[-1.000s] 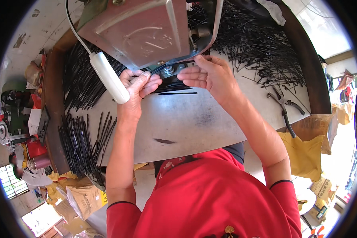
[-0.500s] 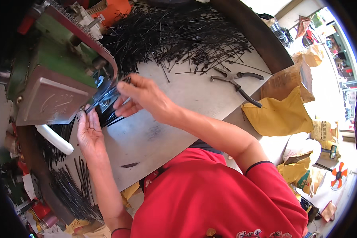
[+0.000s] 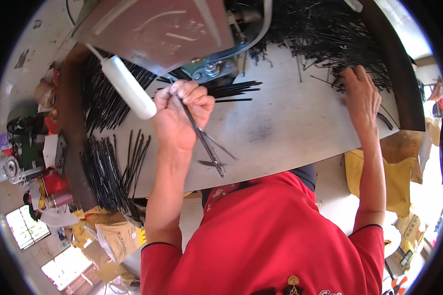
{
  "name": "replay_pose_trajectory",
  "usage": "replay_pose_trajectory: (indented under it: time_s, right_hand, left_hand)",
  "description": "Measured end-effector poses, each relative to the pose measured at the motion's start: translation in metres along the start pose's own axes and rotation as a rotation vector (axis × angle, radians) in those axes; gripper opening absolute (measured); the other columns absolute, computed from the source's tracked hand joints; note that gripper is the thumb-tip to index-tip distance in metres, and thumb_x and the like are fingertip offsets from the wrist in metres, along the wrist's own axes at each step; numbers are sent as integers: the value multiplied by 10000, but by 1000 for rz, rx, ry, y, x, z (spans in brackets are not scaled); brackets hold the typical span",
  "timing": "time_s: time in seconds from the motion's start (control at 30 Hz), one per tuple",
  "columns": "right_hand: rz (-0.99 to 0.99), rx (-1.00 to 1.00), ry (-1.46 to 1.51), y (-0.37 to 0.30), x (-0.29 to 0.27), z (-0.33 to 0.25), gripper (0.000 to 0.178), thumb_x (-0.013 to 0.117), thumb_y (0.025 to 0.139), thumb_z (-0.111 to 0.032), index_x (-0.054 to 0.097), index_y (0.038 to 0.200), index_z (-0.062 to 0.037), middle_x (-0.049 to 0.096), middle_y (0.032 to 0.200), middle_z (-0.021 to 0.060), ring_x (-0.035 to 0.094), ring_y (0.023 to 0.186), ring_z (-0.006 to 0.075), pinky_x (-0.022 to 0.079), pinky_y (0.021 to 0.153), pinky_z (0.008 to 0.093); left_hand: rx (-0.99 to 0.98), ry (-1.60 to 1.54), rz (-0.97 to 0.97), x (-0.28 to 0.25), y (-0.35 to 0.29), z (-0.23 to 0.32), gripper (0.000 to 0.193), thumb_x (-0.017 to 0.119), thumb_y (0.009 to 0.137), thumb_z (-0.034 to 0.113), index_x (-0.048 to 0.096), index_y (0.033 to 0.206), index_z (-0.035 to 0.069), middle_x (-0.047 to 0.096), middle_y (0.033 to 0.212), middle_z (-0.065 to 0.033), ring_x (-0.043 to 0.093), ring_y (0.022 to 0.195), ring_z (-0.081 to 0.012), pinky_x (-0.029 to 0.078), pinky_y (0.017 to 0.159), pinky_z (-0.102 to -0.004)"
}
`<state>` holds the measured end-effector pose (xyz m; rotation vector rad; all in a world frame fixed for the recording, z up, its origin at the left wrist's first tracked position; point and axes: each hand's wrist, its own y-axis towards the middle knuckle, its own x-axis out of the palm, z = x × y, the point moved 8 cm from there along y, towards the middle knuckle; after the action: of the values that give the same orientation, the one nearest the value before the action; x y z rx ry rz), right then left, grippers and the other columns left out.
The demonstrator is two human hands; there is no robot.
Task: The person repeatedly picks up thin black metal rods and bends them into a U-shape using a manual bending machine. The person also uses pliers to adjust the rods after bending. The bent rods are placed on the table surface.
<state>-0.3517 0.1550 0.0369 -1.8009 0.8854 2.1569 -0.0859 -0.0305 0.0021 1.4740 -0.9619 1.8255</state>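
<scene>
My left hand (image 3: 184, 110) is turned palm up with its fingers curled shut around a few thin black rods (image 3: 206, 142), whose ends slant down over the table. It sits just below the machine's head, beside the white handle (image 3: 128, 87). My right hand (image 3: 363, 96) reaches to the far right, at the edge of a tangled heap of black rods (image 3: 320, 34). Its fingers point down and their tips are blurred, so what they hold, if anything, cannot be made out. A black plier handle (image 3: 389, 121) shows beside that wrist; the other parts of the pliers are hidden.
The machine's brown-grey cover (image 3: 162, 34) overhangs the metal tabletop (image 3: 290, 128). Loose black rods (image 3: 234, 90) lie beneath it. Bundled rods (image 3: 103, 164) stand at the left edge. A raised dark rim (image 3: 401, 64) bounds the right side, with yellow sacks (image 3: 396, 179) below.
The view has swung left. My right hand has left the machine for the far-right rod heap. My left hand has drawn back slightly from the machine with black rods in it.
</scene>
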Motion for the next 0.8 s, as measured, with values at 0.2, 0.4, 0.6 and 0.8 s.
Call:
replay_pose_trajectory:
  time_s: [0.2, 0.4, 0.6, 0.8]
  right_hand:
    - [388, -69, 273, 4, -52, -11, 212, 656, 814, -60, 646, 1009, -143, 656, 933, 25, 653, 788, 199, 499, 642, 295]
    - [278, -147, 752, 1, -97, -117, 111, 640, 858, -97, 629, 967, -111, 670, 745, 25, 593, 521, 133, 450, 463, 262]
    - [-451, 174, 1470, 8, 0, -193, 176, 566, 906, -152, 582, 920, 22, 573, 576, 87, 541, 481, 127, 432, 477, 291]
    - [-456, 283, 1641, 17, 13, -206, 221, 539, 921, -152, 571, 914, 67, 582, 608, 80, 527, 492, 111, 425, 475, 282]
  left_hand:
    - [-10, -130, 35, 1, -4, -1, 36, 516, 764, 27, 496, 734, 26, 491, 800, -58, 464, 758, -156, 462, 652, -253]
    - [232, 535, 408, -27, -13, 16, 150, 597, 900, 118, 591, 1005, 10, 607, 825, -60, 561, 661, -101, 474, 578, -204]
    - [398, 972, 454, -13, -5, 20, 155, 655, 859, 96, 613, 986, 17, 613, 796, -26, 566, 647, -87, 478, 576, -207]
    - [396, 990, 419, -10, -1, 15, 165, 654, 852, 61, 627, 1010, 24, 605, 808, -4, 559, 652, -77, 471, 568, -209]
